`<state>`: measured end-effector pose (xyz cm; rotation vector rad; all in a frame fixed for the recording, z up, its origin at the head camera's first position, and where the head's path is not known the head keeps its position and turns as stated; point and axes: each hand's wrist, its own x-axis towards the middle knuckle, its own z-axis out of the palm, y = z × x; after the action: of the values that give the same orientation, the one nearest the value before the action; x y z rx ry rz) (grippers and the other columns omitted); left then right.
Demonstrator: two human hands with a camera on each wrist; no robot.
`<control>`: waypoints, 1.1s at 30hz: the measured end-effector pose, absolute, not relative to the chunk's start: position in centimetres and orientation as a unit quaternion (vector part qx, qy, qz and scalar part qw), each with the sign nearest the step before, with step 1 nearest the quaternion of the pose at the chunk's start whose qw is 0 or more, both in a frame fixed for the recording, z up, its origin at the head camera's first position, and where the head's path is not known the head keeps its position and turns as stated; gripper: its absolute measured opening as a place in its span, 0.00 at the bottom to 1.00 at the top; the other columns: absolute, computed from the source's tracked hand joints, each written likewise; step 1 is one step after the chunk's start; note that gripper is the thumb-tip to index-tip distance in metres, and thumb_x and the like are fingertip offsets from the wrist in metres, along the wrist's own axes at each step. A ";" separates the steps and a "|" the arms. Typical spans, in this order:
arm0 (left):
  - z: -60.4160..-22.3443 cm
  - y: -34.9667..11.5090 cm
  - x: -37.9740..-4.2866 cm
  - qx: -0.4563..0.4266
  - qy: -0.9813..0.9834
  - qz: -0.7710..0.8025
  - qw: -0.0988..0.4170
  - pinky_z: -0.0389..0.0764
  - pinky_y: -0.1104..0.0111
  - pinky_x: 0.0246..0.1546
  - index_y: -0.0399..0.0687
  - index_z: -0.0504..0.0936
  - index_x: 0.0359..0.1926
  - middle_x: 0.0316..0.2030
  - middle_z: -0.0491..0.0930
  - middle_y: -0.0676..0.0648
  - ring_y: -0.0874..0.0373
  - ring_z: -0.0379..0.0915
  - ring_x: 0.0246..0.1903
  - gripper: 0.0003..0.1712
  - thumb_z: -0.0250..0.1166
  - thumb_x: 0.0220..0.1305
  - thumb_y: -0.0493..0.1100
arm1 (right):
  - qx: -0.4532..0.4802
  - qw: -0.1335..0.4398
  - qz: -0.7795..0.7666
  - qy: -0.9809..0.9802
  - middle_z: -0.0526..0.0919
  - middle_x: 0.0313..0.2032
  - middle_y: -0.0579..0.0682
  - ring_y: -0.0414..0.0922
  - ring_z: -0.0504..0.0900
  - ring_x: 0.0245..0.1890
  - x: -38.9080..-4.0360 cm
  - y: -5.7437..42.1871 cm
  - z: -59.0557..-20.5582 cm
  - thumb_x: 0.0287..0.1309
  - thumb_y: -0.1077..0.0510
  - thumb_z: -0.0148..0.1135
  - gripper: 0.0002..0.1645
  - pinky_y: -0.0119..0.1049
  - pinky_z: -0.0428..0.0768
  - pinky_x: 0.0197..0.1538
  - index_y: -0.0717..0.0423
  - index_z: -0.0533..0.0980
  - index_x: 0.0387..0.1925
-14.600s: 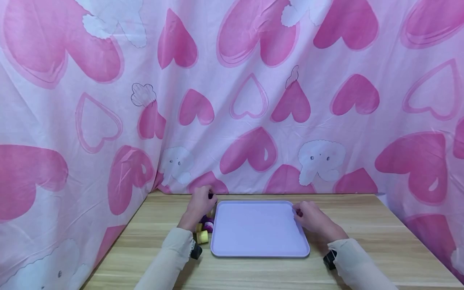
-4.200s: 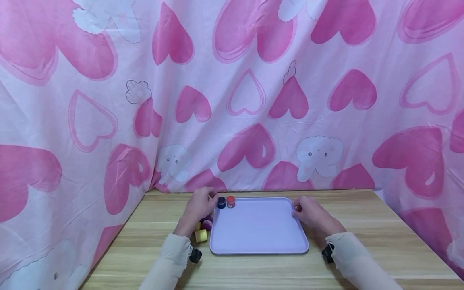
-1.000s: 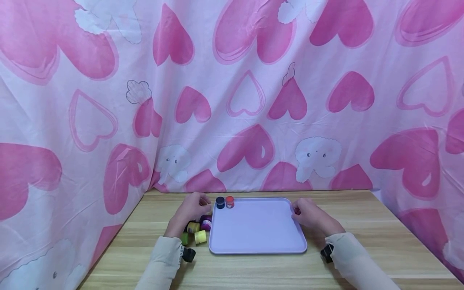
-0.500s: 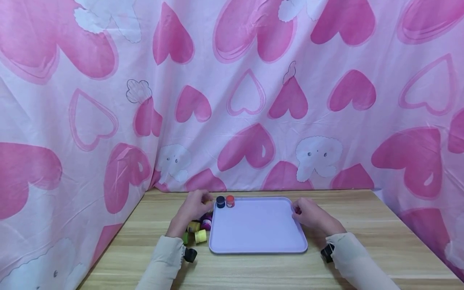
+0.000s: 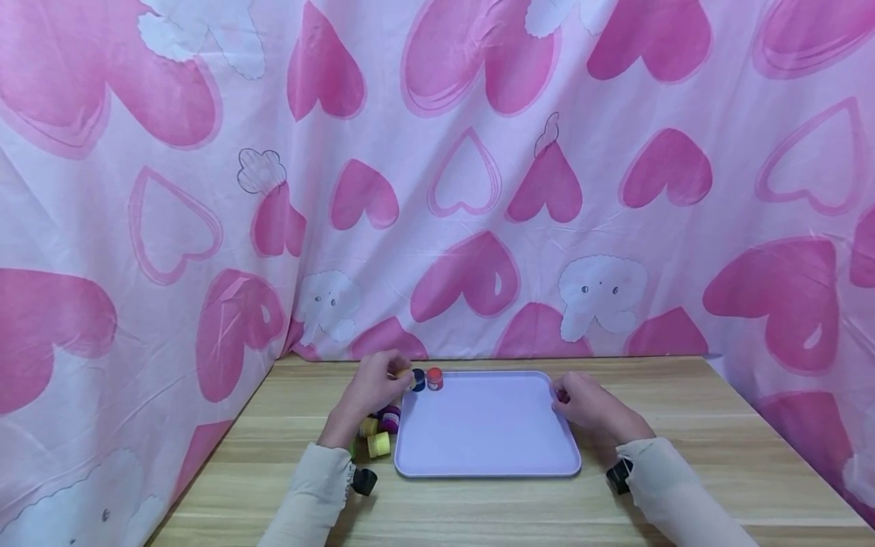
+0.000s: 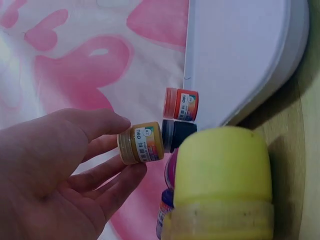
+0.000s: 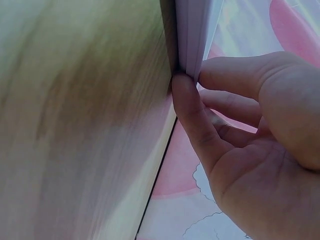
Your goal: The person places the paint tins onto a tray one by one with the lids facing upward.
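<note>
My left hand (image 5: 376,386) pinches an ochre paint jar (image 6: 142,144) by thumb and fingertips, at the far left corner of the lilac tray (image 5: 488,433). Inside that corner stand a dark blue-black paint jar (image 5: 418,380) and a red paint jar (image 5: 434,379), side by side. In the left wrist view the held jar appears close to the dark one; whether they touch, I cannot tell. My right hand (image 5: 589,403) grips the tray's right rim; in the right wrist view thumb and index finger (image 7: 192,117) pinch the tray edge (image 7: 192,40).
Left of the tray, below my left hand, several paint jars lie on the wooden table (image 5: 478,513): a pale yellow one (image 5: 379,444), a purple one (image 5: 390,419) and another ochre one (image 5: 368,426). A pink heart-patterned curtain (image 5: 472,182) hangs behind the table and along its left side.
The dark and red jars stand on the tray, which was bare in the oldest frame. Over the last second my left hand has brought the ochre jar up and rightward. My right hand stays at the rim.
</note>
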<state>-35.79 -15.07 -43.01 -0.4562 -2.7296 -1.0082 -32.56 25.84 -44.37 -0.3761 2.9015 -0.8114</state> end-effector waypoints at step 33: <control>-43.6 -10.3 -36.7 -0.193 -0.900 -0.373 0.121 0.91 0.55 0.53 0.46 0.89 0.54 0.49 0.92 0.45 0.49 0.91 0.48 0.13 0.72 0.73 0.44 | -0.110 0.066 -0.267 0.955 0.79 0.27 0.49 0.45 0.78 0.33 -32.7 25.8 -44.4 0.70 0.66 0.69 0.09 0.34 0.80 0.38 0.53 0.84 0.32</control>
<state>-36.69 -10.34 -43.61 -0.5636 -2.6280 -1.0884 -32.66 25.84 -44.40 -0.3314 2.8806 -0.8069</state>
